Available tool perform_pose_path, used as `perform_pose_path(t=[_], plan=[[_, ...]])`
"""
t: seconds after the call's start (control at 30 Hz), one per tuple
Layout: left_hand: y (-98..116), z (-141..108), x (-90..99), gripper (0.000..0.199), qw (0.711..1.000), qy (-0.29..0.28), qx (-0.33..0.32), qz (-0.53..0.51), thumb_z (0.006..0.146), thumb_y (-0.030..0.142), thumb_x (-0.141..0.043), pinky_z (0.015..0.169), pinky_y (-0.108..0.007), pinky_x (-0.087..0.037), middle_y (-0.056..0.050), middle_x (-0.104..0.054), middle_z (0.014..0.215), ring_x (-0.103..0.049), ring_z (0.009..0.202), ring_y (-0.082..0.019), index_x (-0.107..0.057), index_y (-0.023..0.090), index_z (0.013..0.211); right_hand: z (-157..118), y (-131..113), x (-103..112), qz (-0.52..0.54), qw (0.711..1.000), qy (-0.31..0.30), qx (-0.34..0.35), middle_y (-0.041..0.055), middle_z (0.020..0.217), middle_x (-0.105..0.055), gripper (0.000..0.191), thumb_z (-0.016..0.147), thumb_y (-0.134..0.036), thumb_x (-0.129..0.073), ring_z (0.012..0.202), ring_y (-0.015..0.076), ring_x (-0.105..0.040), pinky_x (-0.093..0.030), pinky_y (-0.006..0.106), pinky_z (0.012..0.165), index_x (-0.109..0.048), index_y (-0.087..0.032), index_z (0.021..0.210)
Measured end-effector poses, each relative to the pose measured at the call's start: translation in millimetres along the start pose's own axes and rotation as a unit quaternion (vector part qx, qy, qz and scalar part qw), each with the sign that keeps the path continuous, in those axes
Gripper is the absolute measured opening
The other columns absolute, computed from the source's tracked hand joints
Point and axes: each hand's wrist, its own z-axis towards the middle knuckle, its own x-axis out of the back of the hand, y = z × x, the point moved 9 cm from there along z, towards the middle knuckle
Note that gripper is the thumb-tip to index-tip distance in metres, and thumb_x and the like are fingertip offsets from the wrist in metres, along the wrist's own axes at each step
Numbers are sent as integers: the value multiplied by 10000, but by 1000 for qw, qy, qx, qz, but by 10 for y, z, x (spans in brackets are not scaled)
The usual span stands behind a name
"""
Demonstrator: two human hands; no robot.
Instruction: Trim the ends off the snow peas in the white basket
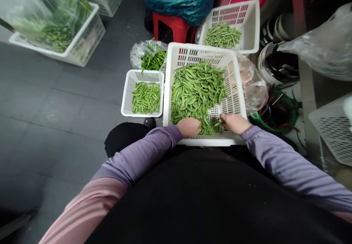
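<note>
Black clothing (209, 196), right hand (235, 123) pinching a pod (217, 124), left hand (189, 127) curled, grip unclear, pea pods (191, 84) in large white basket (205, 141)

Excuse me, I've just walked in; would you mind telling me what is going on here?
Someone is handling green pods in a large white basket. The right hand seems to pinch a single pod; the left hand is curled beside small green bits, anything it holds being hidden. A smaller white basket with more pods stands to the left.
</note>
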Motion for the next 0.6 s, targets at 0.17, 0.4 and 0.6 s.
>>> perform_pose_path(t=[0.17, 0.4, 0.6], plan=[[23, 46, -31, 261, 958, 4, 34, -285, 833, 209, -351, 545, -201, -459, -25, -634, 765, -542, 530, -66, -586, 117, 900, -273, -117, 263, 302, 945, 125, 16, 12, 631, -572, 113, 728, -297, -562, 580, 143, -518, -385, 245, 552, -566, -185, 727], [172, -55, -56, 179, 850, -58, 20, -523, 794, 163, -353, 367, -141, -338, 52, -473, 551, -423, 384, -24, -507, 120, 714, -370, -293, 366, 501, 851, 156, 12, -24, 509, -476, 418, 605, -583, -615, 482, 106, -414, -342, 244, 472, -551, -169, 589], [132, -109, -30, 188, 856, -50, 37, -514, 745, 196, -374, 336, -151, -260, 60, -403, 471, -324, 337, -24, -505, 131, 627, -397, -434, 349, 622, 771, 136, 2, -17, 499, -536, 355, 503, -464, -746, 479, 117, -489, -419, 261, 485, -571, -166, 584]])
